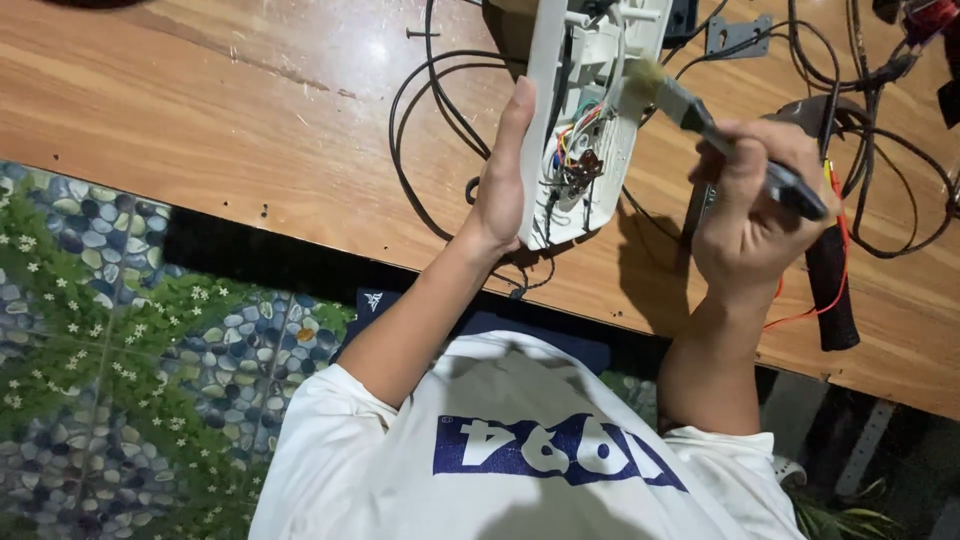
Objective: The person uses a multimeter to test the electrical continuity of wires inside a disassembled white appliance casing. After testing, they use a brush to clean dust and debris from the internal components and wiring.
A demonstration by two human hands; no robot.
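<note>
Head view looks straight down on a wooden table [250, 130] whose near edge runs slantwise from the left side down toward the lower right. Black cables [425, 150] loop over the tabletop behind and beside the work, and more black leads tangle toward the far right corner, where a red wire [843, 235] trails down past a dark handled tool [830, 290] lying close to the near edge. A small grey metal bracket [737, 35] sits by the far edge. Below the table lies a floor mat with a pebble-and-grass pattern [110, 330].

Left hand [500, 180] grips a white plastic casing [580, 120] from its left side, thumb lying along the rim, fingers hidden behind. The casing is open toward the camera, showing coloured wires and a small switch part inside. Its long axis runs from the near edge toward the far edge, tipped slightly rightward at the top, and its lower end hangs just above the near edge.

Right hand [755, 200] is closed around the dark handle of a paintbrush [700, 115], whose bristles point up-left and touch the casing's right rim.
</note>
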